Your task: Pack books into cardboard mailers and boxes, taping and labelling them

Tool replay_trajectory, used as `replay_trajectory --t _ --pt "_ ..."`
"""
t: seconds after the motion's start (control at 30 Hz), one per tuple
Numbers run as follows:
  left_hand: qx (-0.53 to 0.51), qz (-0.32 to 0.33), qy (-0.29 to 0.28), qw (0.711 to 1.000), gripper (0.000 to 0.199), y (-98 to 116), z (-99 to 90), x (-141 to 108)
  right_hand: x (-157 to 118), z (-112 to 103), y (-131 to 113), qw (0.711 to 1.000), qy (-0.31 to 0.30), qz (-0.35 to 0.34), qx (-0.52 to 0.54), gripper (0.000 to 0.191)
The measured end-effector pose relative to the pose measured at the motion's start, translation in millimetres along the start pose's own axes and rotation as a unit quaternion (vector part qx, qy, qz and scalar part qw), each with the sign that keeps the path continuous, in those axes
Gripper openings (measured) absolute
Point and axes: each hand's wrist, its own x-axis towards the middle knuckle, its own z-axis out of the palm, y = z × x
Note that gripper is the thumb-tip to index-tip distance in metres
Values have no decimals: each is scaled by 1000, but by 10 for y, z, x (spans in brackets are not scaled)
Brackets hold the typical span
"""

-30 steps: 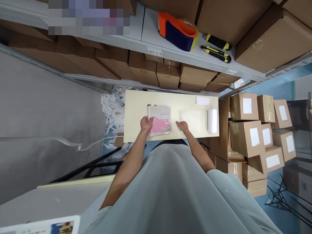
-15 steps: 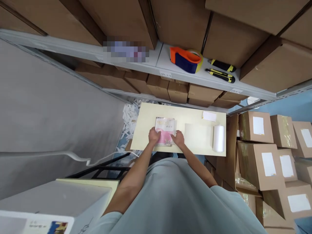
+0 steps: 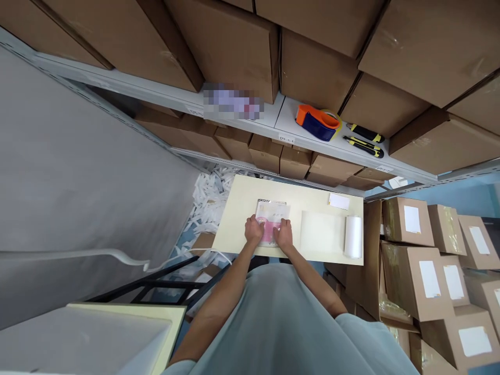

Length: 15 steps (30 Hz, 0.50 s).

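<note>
A flat, book-like pink-and-white packet (image 3: 269, 237) with faint print lies on the cream tabletop (image 3: 238, 208). A pale, see-through layer covers most of its face, and a dark patterned strip shows along its far edge. My left hand (image 3: 254, 229) is closed on its left side, thumb on top. At the right side my right hand (image 3: 283, 234) grips it with curled fingers. To the right of that hand lies a thin whitish sheet (image 3: 322, 232), reaching toward a white roll (image 3: 353, 237). Beyond the roll is a small white label card (image 3: 338, 201).
On the shelf ahead lie an orange-and-blue tape dispenser (image 3: 318, 123) and two yellow-and-black box cutters (image 3: 365, 146), below cardboard boxes. Labelled cartons (image 3: 414, 281) are stacked at the right. Paper scraps (image 3: 211, 198) litter the floor at the left, near a white cable (image 3: 117, 255).
The packet's face looks paler and its glossy shine is gone. Both hands have moved slightly inward over its sides. The whole view has shifted, with the table now lower in it.
</note>
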Motion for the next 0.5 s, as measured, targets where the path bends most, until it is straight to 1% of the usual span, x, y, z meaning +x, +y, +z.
replay_trajectory --t 0.2,0.3,0.37,0.43,0.47,0.5 --pt "-11 23 6 1000 56 25 -45 -124 -70 78 -27 999 25 12 -21 53" --pt "-23 53 18 998 60 87 -139 -124 -94 114 -43 999 34 15 -39 51" --pt "-35 77 35 996 64 195 -297 -8 -89 132 -53 998 37 22 -50 49" --pt "-63 117 78 988 66 381 -574 220 -73 138 -59 997 40 28 -59 47" --pt "-101 158 127 974 67 502 -762 368 -63 136 -60 997 41 31 -63 46" --pt "-142 207 177 952 70 639 -980 528 -55 131 -60 996 41 33 -66 46"
